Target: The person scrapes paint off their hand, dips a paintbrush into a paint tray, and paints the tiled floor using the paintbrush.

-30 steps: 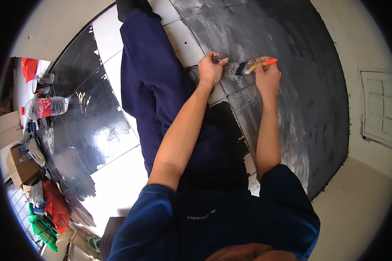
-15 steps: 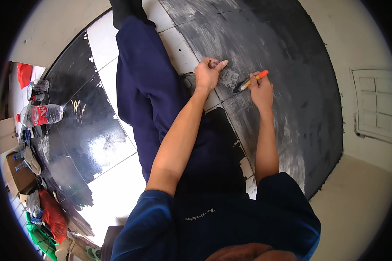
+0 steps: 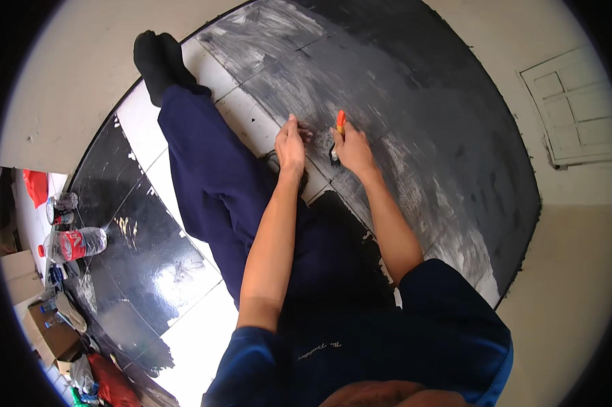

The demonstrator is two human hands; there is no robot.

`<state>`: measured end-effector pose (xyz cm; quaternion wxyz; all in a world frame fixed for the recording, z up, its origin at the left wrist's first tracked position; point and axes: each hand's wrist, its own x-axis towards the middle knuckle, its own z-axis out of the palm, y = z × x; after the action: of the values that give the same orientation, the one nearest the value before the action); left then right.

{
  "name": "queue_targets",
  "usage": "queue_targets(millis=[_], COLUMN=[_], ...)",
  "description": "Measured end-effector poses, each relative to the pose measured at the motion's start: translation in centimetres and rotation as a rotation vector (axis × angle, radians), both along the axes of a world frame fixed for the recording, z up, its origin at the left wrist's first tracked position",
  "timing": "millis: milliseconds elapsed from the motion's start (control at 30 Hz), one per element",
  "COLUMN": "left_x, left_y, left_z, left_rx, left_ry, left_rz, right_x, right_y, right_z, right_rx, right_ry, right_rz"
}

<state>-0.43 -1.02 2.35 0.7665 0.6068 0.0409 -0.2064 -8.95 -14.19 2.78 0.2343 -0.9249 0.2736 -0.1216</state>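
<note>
My right hand is closed on a paintbrush with an orange-tipped handle, its dark bristles low against the streaky grey-black tiled surface. Just left of it, my left hand hovers with fingers loosely bent and somewhat apart, smudged dark at the tips, with nothing visible in them. Below that hand, a dark shape by my leg is partly hidden and too unclear to name. My navy-trousered legs stretch forward over white and black-coated tiles, ending in black socks.
At the left lie a large water bottle, smaller bottles, a red bag, a cardboard box and several other bags. A dark edge borders the floor, with pale walls beyond and an outlined panel at right.
The view has shifted and turned, showing more of the feet. My right hand has moved closer to my left, and the brush handle has swung from slanted to nearly upright.
</note>
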Motion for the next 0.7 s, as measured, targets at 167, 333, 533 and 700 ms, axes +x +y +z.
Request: queue_targets(millis=[167, 333, 533, 700], left_x=[-0.2, -0.7, 0.0, -0.6], left_y=[0.2, -1.1, 0.6, -0.3], left_z=[-0.8, -1.5, -1.1, -0.7], left_rx=[0.089, 0.036, 0.054, -0.013], left_ry=[-0.012, -0.007, -0.067, -0.061], left_rz=[-0.066, -0.062, -0.056, -0.027], right_x=[-1.2, -2.2, -2.2, -3.0], right_y=[2.8, 5.4, 7.9, 7.3], right_z=[2.6, -0.6, 1.4, -8.0], right_rx=[0.324, 0.255, 0.413, 0.343], right_ry=[-0.173, -0.193, -0.553, -0.725], right_rz=[-0.045, -0.038, -0.168, -0.209])
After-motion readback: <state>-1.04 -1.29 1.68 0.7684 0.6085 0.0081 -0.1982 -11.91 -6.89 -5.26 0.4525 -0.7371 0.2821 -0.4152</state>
